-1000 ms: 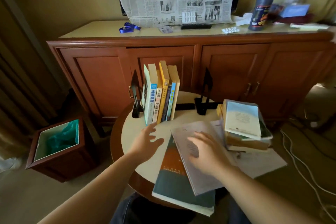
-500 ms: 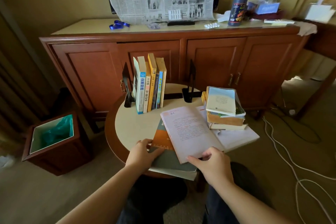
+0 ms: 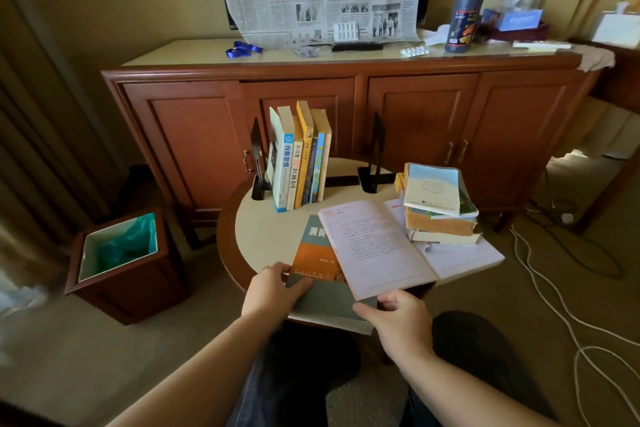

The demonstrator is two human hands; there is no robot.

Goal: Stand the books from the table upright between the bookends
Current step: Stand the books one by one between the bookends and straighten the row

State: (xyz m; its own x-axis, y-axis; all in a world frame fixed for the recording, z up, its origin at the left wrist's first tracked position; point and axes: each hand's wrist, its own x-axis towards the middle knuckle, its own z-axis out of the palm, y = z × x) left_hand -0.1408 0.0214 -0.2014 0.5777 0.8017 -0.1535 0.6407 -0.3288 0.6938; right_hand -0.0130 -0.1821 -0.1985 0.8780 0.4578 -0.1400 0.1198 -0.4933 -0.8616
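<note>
Books [image 3: 300, 163] already stand upright against the left bookend [image 3: 258, 163], with a gap between them and the right bookend [image 3: 375, 156]. Nearer the person than that gap, at the table's [image 3: 263, 236] front edge, lies a grey and orange paperback [image 3: 317, 274], flat and jutting over the rim. An open book [image 3: 377, 246] lies across its right part. The left hand [image 3: 273, 291] grips the paperback's left edge, thumb on the cover. The right hand [image 3: 398, 319] pinches its near right corner, just under the open book's page.

It looks thin and light, with a soft cover likely to bend or sag if lifted by one corner, so a grip on both long edges suits it. The open book will probably slide or tip as the paperback comes out. A stack of books [image 3: 440, 208] sits right of the right bookend.
</note>
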